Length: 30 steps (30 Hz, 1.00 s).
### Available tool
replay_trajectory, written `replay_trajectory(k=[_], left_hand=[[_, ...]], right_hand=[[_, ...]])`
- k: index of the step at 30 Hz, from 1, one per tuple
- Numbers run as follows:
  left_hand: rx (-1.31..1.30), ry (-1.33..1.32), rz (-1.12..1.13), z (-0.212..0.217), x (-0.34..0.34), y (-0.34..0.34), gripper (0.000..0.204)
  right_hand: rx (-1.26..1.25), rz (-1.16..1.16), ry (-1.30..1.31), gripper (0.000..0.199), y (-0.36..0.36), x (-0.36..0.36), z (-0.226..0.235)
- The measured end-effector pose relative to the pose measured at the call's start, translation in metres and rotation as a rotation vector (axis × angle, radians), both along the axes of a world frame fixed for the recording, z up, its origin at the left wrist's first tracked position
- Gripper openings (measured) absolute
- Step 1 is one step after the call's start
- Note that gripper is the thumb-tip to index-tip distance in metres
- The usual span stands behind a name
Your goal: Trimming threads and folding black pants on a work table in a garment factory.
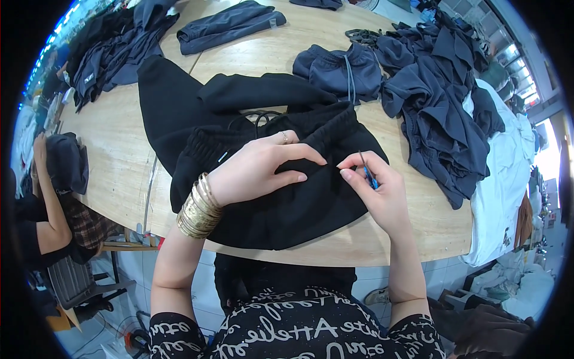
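Observation:
Black drawstring trousers (pixel 257 215) lie on the table in front of me, the gathered waistband across their middle and the legs folded toward the far left. My left hand (pixel 257 167), with gold bangles at the wrist and a ring, rests over the trousers below the waistband. Its thumb and index finger are apart with nothing between them. My right hand (pixel 382 185) is closed around small thread snips (pixel 369 176) with blue on them, their thin dark blade pointing away from me. Thumb and index fingertip of that hand nearly meet just above the black cloth; whether they pinch a thread cannot be made out.
Folded navy shorts (pixel 338 72) with a drawstring lie beyond the trousers. A heap of navy garments (pixel 436 102) covers the right side, beside white cloth (pixel 502 173). More dark garments (pixel 119 54) lie far left. Another person's arm (pixel 51 191) is at the left edge.

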<state>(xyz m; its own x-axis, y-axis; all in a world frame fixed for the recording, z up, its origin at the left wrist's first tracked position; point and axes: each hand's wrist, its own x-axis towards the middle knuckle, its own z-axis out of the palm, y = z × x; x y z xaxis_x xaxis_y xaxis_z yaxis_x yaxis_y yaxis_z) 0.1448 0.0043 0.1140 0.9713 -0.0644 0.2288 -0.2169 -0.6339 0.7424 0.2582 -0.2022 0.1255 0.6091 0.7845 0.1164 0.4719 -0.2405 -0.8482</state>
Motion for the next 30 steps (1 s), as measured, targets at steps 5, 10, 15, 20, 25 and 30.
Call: replay_trajectory(k=[5, 10, 15, 20, 25, 30], left_hand=[[0.111, 0.028, -0.042, -0.002, 0.006, 0.007, 0.013], [0.280, -0.164, 0.162, -0.009, -0.002, 0.011, 0.008], [-0.027, -0.074, 0.153, -0.003, -0.003, 0.015, 0.009], [0.289, -0.228, 0.197, -0.011, -0.002, 0.007, 0.019], [0.363, -0.206, 0.156, -0.015, 0.002, 0.010, 0.012], [0.209, -0.171, 0.115, -0.018, 0.004, 0.012, 0.009]], right_hand=[[-0.003, 0.096, -0.343, 0.014, 0.000, 0.008, -0.005], [-0.197, 0.135, -0.482, 0.022, 0.002, 0.011, 0.002], [-0.237, 0.198, -0.586, 0.035, 0.008, 0.016, 0.011], [-0.186, 0.164, -0.532, 0.034, 0.011, 0.021, 0.008], [-0.244, 0.215, -0.614, 0.030, 0.016, 0.018, 0.007], [-0.236, 0.265, -0.817, 0.027, 0.025, 0.019, 0.002]])
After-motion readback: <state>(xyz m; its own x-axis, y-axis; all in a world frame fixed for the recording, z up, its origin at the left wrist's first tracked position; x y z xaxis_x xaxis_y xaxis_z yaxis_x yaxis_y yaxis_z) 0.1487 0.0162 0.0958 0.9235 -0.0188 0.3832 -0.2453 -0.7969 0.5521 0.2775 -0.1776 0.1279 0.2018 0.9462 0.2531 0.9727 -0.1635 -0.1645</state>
